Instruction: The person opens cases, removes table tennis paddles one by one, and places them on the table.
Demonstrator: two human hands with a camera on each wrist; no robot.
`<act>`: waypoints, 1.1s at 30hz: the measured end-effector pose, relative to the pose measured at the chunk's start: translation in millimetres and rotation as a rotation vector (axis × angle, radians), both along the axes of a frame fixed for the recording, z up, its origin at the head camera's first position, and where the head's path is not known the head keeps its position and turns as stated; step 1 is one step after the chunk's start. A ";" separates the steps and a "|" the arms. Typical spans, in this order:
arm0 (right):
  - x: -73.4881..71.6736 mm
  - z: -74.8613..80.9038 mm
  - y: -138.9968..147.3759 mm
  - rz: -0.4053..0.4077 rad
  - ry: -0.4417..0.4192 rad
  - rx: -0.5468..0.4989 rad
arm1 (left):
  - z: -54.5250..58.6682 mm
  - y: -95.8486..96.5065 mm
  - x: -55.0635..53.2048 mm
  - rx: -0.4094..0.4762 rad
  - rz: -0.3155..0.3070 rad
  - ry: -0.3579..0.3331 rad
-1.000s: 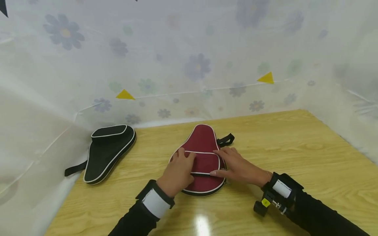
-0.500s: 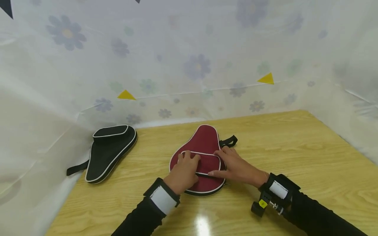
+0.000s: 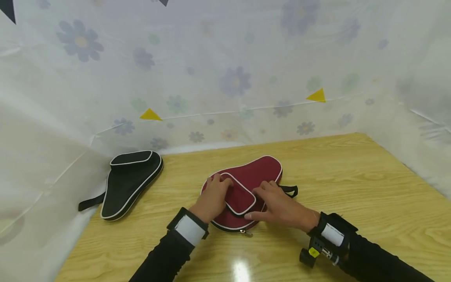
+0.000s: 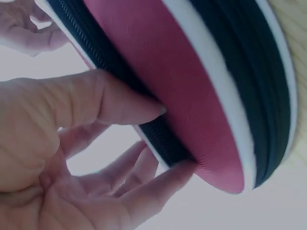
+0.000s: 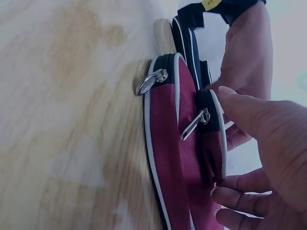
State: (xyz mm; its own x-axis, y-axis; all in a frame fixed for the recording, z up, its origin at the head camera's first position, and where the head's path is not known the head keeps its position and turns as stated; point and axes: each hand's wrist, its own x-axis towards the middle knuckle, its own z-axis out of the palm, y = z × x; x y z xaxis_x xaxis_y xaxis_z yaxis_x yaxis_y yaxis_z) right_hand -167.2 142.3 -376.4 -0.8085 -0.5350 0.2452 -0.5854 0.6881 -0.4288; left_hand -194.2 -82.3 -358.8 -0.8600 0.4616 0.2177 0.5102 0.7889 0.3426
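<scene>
A dark red table tennis bat case [image 3: 262, 170] with white piping lies on the table, its narrow end toward the back right. A raised zipped pocket [image 3: 240, 197] crosses its wide part. My left hand [image 3: 211, 197] grips the pocket's left end, thumb by the zipper [image 4: 165, 143] and fingertips around the end. At the pocket's right end, my right hand [image 3: 280, 205] holds it between thumb and fingers. The right wrist view shows one zipper pull [image 5: 194, 125] hanging from the pocket and another [image 5: 152, 81] at the case's edge. A black strap [image 3: 289, 190] sticks out beyond my right hand.
Over on the left, a black bat case [image 3: 128, 186] with white piping lies by the wall sheet, its strap [image 3: 91, 201] pointing left. Flower-patterned sheeting [image 3: 232, 51] encloses the wooden table [image 3: 338, 176] at the back and both sides.
The red case has turned clockwise, its narrow end swinging to the right and the zipper pull coming into view at the front. Both hands stay at the pocket; the black case lies as before.
</scene>
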 end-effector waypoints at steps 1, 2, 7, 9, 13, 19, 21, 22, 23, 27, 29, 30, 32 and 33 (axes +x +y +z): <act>1.2 0.2 -0.6 0.002 -0.007 0.000 | -0.2 -0.2 -1.2 0.002 0.016 0.023; 2.2 0.2 -1.1 0.001 -0.014 0.001 | -0.7 -0.2 -2.3 0.010 0.036 0.046; 5.5 0.8 -4.3 -0.001 -0.005 0.006 | -0.5 2.8 -3.4 0.027 0.186 0.139; 6.2 1.1 -5.5 0.004 0.003 0.005 | 0.1 3.9 -2.7 0.014 0.232 0.167; 7.3 0.7 -8.1 0.021 0.001 -0.002 | 0.7 4.5 -2.8 -0.043 0.260 0.233; 9.1 1.0 -11.1 0.028 0.006 0.008 | 0.4 5.4 -11.2 -0.046 0.206 0.225; 9.9 1.2 -11.6 0.032 -0.001 0.012 | -0.3 5.6 -14.8 -0.036 0.178 0.198; 10.4 1.5 -11.9 0.034 -0.006 0.014 | -0.4 5.9 -16.7 -0.033 0.168 0.179; 11.1 1.9 -12.2 0.037 -0.009 0.014 | -0.5 6.3 -18.3 -0.031 0.158 0.160; 13.2 3.0 -13.3 0.048 -0.015 0.015 | 0.2 6.9 -23.3 -0.026 0.133 0.104; 13.4 3.2 -13.8 0.048 -0.021 0.013 | 1.1 5.9 -25.0 -0.025 0.116 0.094; 13.4 3.2 -14.0 0.047 -0.027 0.012 | 1.6 5.1 -25.6 -0.022 0.106 0.089; 13.1 3.0 -14.2 0.044 -0.040 0.011 | 2.2 2.7 -27.0 -0.014 0.086 0.070; 12.6 3.0 -14.2 0.042 -0.047 0.009 | 2.4 0.8 -28.1 -0.009 0.075 0.054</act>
